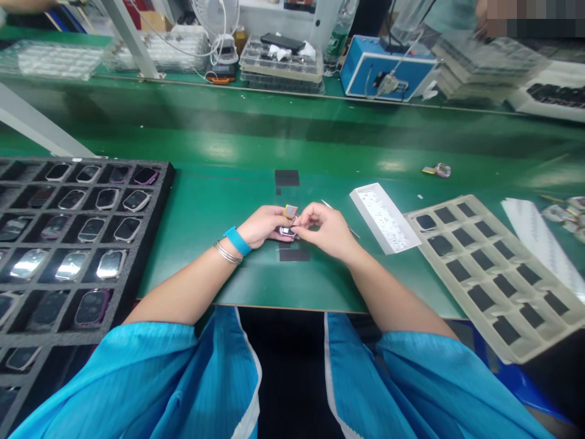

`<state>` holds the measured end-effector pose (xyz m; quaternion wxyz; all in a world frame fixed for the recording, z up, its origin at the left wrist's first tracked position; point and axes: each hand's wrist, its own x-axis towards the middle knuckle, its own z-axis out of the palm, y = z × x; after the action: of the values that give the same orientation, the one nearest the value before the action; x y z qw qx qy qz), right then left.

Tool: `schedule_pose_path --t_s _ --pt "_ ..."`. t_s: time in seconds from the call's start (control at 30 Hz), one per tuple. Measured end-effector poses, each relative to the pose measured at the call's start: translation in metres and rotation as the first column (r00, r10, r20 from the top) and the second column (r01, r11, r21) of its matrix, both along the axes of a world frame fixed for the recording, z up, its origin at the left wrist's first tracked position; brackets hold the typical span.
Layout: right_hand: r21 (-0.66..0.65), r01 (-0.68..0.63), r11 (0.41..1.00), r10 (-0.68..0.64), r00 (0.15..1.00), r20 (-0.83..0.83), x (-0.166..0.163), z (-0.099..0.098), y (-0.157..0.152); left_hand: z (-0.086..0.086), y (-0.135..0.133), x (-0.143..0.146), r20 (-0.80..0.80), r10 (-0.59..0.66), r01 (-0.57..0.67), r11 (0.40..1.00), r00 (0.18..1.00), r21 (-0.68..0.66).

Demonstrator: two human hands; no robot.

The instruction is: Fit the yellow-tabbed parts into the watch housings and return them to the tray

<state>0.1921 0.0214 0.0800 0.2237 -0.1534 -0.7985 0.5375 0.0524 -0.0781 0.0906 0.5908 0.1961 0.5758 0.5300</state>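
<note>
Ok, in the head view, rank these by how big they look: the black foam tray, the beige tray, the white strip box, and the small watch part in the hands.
1. Black foam tray, largest, though it sits near the camera and is cut off at the edge.
2. Beige tray.
3. White strip box.
4. Watch part, held between the left hand and right hand, smallest.

The small device is mostly hidden by fingers; at nine o'clock the black foam tray runs off frame.
</note>
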Motion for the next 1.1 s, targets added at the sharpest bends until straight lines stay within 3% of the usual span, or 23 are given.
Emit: schedule_pose_path --t_s 0.4,0.53,0.67,0.73,0.93,1.1 --pt "0.087 0.034 0.996 -0.032 0.999 -0.028 -0.001 -0.002 -0.003 0.000 0.000 0.000 0.048 0.018 -0.018 1.000 0.999 0.013" --pt "0.240 0.050 0.969 -0.052 0.999 0.002 0.000 0.000 -0.007 -0.003 0.000 0.000 0.060 0.035 -0.037 0.998 0.998 0.041" --pt "0.458 0.085 0.885 -0.094 0.996 -0.003 0.001 0.002 -0.012 -0.004 -0.001 0.001 0.059 0.073 -0.076 0.996 0.996 0.048" --pt "0.507 0.133 0.852 -0.141 0.990 -0.023 0.001 0.003 -0.011 -0.004 -0.001 0.001 0.042 0.073 -0.074 0.996 0.996 0.048" --pt "0.253 0.072 0.965 -0.078 0.997 0.017 0.000 0.002 0.003 -0.003 -0.002 0.003 0.008 -0.010 0.010 1.000 1.000 0.027" --pt "0.295 0.140 0.945 -0.144 0.989 -0.007 -0.003 0.001 0.004 -0.004 -0.001 0.003 0.037 -0.103 0.103 0.995 0.994 0.011"
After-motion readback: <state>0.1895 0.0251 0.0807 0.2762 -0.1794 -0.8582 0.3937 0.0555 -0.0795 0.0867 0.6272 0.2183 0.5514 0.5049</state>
